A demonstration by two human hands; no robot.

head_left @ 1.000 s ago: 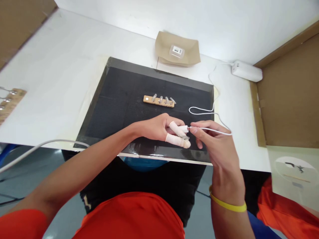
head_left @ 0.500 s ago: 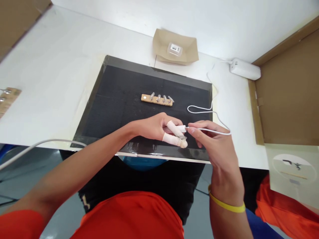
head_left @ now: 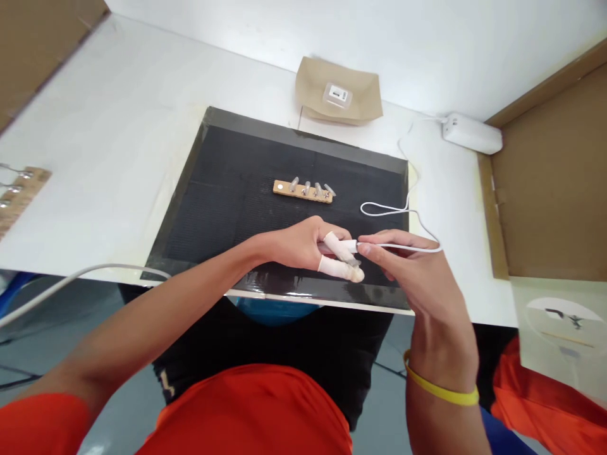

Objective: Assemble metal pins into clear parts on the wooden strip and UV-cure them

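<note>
My left hand (head_left: 303, 243) is closed around a slim white stick-like piece (head_left: 349, 246), whose right end sticks out past the fingers. White finger cots (head_left: 334, 266) cover two of its fingertips, and a small greyish bit shows between them. My right hand (head_left: 408, 259) pinches the end of a white cable (head_left: 408, 248) right at the tip of the white piece. The cable's connector is mostly hidden by the fingers, and I cannot tell how far it sits inside. Both hands are above the front of a black mat (head_left: 237, 170).
Behind the hands lies a cardboard strip (head_left: 303, 191) with several small greyish caps. A cardboard tray (head_left: 370, 95) holds a clear plastic box (head_left: 338, 95). A white power strip (head_left: 472, 133) stands at the right. Another strip with metal clips (head_left: 21, 189) lies far left.
My right fingers and the cable end have closed in on the white piece; the metal tip seen between them before barely shows now. The whole view has shifted slightly.
</note>
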